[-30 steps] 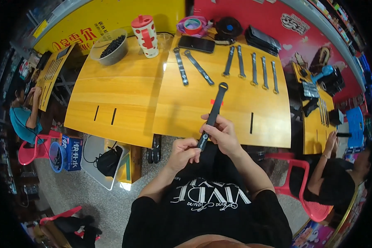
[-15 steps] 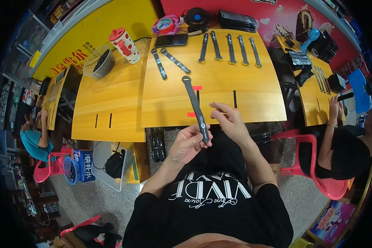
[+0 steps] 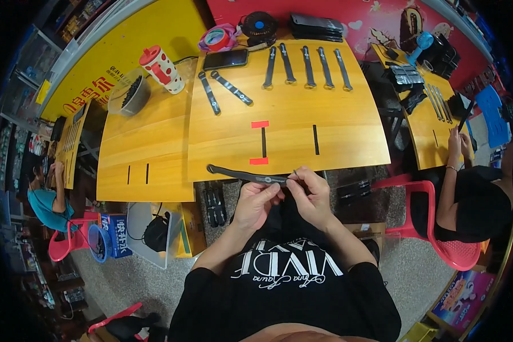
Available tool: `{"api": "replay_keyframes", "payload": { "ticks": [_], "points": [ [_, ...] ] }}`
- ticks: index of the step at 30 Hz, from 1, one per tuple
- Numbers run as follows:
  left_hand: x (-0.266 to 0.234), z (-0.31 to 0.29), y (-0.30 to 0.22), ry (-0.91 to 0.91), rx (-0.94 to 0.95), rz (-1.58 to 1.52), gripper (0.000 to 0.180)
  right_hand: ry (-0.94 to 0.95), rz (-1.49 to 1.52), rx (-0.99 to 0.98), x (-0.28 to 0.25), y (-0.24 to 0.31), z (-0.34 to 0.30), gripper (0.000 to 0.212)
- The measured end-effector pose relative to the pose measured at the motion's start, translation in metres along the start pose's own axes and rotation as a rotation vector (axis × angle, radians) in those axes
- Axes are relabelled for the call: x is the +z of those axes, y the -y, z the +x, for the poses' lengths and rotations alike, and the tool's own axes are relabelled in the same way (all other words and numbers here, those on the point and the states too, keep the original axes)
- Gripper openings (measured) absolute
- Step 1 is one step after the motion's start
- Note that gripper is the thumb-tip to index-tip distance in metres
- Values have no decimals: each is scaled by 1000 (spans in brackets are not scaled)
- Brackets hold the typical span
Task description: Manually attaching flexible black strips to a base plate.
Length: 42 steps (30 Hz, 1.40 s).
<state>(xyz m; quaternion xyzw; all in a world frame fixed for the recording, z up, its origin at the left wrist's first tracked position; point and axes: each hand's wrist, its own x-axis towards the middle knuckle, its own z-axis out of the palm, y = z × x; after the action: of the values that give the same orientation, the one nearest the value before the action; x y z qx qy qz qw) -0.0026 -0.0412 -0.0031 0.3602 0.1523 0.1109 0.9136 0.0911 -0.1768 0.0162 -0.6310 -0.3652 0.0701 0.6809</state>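
Note:
A black strap [image 3: 239,174] with white print and a rounded loop at its left end lies nearly level in front of me, just off the table's near edge. My left hand [image 3: 253,206] pinches it near the middle between thumb and fingers. My right hand [image 3: 311,200] is closed on its right end, fingertips pressed together. Two similar straps, a left one [image 3: 209,94] and a slanted one [image 3: 232,88], lie on the yellow wooden table [image 3: 347,134]. Farther right, several more straps [image 3: 308,67] are laid out in a row.
Red tape marks [image 3: 260,124] and black lines [image 3: 316,139] mark the tabletop. Along the back are a phone [image 3: 226,58], a fan [image 3: 259,26] and black pouches [image 3: 317,27]. Leftward stand a spotted cup [image 3: 163,70] and a bin [image 3: 130,98]. People work at both side tables.
The strap has turned from pointing away from me to lying nearly level, its loop end now at the left. My right hand has come down and taken hold of its other end.

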Motion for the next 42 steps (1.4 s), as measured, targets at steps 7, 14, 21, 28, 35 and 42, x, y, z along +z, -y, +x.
{"api": "replay_keyframes", "payload": {
  "ticks": [7, 14, 21, 28, 35, 42],
  "points": [
    [39, -26, -46, -18, 928, 1612, 21, 304, -73, 111, -19, 6, 17, 6],
    [-18, 2, -19, 98, -220, 194, 25, 79, -184, 45, -2, 2, 8, 15],
    [-12, 3, -18, 18, -192, 129, 22, 227, -556, -13, 8, 9, -13, 24],
    [-11, 1, -16, 33, -181, 160, 20, 202, -615, -73, 8, 8, -8, 25],
    [-7, -1, -15, 20, -152, 199, 21, 225, -543, 14, 8, 7, -10, 22],
    [-7, -2, -15, -12, -102, 385, 18, 313, -526, 73, 3, 10, -7, 20]
  ]
}}
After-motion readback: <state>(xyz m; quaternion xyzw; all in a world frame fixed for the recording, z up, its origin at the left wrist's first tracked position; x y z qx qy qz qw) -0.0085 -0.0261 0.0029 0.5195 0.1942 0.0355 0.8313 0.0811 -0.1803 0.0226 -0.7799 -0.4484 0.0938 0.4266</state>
